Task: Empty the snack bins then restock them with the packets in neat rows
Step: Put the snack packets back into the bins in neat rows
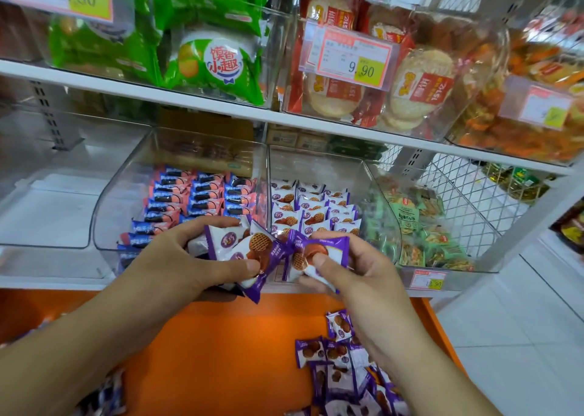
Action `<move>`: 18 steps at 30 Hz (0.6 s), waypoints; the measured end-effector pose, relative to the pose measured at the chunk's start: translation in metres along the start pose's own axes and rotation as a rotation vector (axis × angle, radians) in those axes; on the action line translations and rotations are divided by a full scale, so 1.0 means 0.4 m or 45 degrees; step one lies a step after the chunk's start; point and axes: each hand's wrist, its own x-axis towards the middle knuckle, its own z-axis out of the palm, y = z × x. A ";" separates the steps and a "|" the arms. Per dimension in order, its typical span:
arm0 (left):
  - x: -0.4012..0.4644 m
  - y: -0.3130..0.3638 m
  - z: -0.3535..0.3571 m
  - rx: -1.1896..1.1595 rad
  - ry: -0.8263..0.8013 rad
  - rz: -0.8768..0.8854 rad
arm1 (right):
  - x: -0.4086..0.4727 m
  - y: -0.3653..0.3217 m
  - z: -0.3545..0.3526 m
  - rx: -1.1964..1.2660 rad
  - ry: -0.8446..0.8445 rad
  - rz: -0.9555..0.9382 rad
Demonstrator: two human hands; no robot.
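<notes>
At about nine o'clock sits the bin of pink and blue packets [196, 200], already lined up in rows; the left hand [189, 254] has its grip clamped on a bunch of purple waffle packets [249, 251], just in front of the bins; at about three o'clock from it, the right hand [354, 270] pinches one more purple packet [319, 254], thumb on top; behind the hands, at twelve o'clock, the middle bin [316, 166] holds purple packets in rows, with room at the front; down at five o'clock, a loose pile of purple packets [344, 368] waits on the orange tabletop [221, 346]; I think it is best to turn each packet the same way and set it flat against the last row, one at a time.
</notes>
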 end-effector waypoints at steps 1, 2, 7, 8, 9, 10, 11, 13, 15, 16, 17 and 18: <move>-0.001 0.000 0.002 0.016 0.012 0.013 | 0.003 -0.004 -0.001 0.108 -0.005 0.016; -0.001 -0.001 0.003 0.032 0.023 0.024 | 0.005 -0.007 -0.001 0.192 -0.003 0.027; -0.003 -0.006 0.010 0.072 0.028 0.030 | 0.014 -0.013 -0.005 0.298 0.042 0.055; -0.003 -0.008 0.010 0.079 0.027 0.029 | 0.016 -0.011 -0.007 0.320 0.069 0.072; -0.003 -0.008 0.012 0.085 0.023 0.028 | 0.018 -0.009 -0.009 0.352 0.086 0.085; -0.004 -0.009 0.014 0.087 0.014 0.027 | 0.020 -0.005 -0.010 0.376 0.088 0.092; -0.005 -0.009 0.017 0.093 0.005 0.024 | 0.019 -0.002 -0.010 0.379 0.070 0.084; -0.005 -0.008 0.021 0.111 0.003 0.016 | 0.015 0.002 -0.005 0.338 0.021 0.055; -0.003 -0.004 0.020 0.122 0.009 0.012 | 0.019 0.001 -0.004 0.319 0.044 0.030; -0.002 0.000 0.019 0.120 0.016 0.015 | 0.026 -0.002 -0.009 0.306 0.084 0.023; -0.001 0.004 0.015 0.112 0.027 0.024 | 0.039 -0.006 -0.016 0.262 0.125 0.010; 0.000 0.008 0.010 0.105 0.036 0.038 | 0.057 -0.011 -0.024 0.171 0.153 -0.006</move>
